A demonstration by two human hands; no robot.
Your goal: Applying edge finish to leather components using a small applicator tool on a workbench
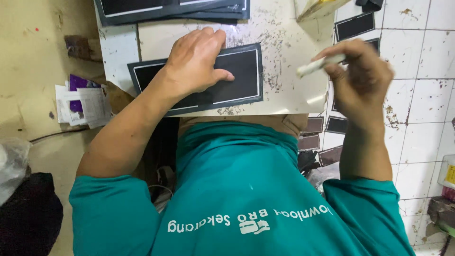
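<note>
Pressing flat on the black panel (pixel 208 80) with a white border line, the left hand (pixel 196 61) is spreading its fingers (pixel 215 40) loosely, seemingly to keep it from sliding on the pale stained board (pixel 289 52). At three o'clock from it, the right hand (pixel 362 78) is pinching a small white stick-like tool (pixel 320 65), blurred, raised above the board's edge. More black panels (pixel 353 26) are lying on the tiled floor (pixel 422 109) at about two o'clock.

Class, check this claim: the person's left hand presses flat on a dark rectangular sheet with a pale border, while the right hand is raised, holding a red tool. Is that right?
Not quite. In the head view the tool in the right hand is white, not red. The rest holds: the left hand presses flat on the dark rectangular sheet with a pale border.
</note>
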